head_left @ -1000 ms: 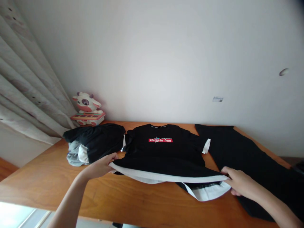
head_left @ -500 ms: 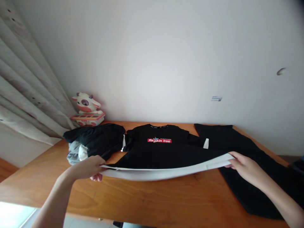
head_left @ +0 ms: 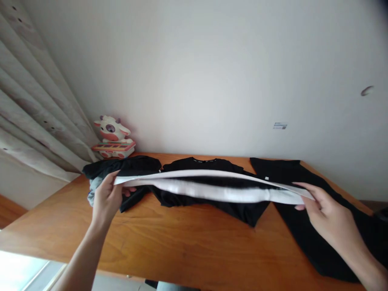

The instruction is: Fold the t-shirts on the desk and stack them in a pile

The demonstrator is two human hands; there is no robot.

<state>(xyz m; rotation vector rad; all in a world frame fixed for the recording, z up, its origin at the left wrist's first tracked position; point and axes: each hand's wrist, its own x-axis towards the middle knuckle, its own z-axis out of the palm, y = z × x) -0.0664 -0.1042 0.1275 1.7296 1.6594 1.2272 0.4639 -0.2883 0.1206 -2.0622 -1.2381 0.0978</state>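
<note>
One black T-shirt (head_left: 209, 192), hoisted by its white hem (head_left: 197, 173) and strung between the fingers. The left hand (head_left: 106, 196) has its fingers pinched tight on one end, the right hand (head_left: 330, 210) has the other end nipped between thumb and fingers, no gap at either. The middle of the hem gapes between them, and the collar lies on the table (head_left: 182, 250) beyond the fingertips.

What could bite, imo: both layers seem to run into each pinch, but the grip is only at the very edge, so a hard flick might let one layer slip and leave the hem crooked. There's also a dark corner dangling below and inward of the right fingers; if it comes down first it'd probably tuck under and crease. And pulling too hard toward the body could drag the collar along.

As for clutter: the pile of clothes (head_left: 136, 163) is right behind the left fingers, so the sleeve on that side could snag there. The black cloth (head_left: 312, 234) spreads under and past the right fingers, black on black, easy to scoop up by mistake. The toy cow (head_left: 112, 137) is past the left fingers, behind the pile, and the wall (head_left: 197, 81) limits reach straight ahead.
</note>
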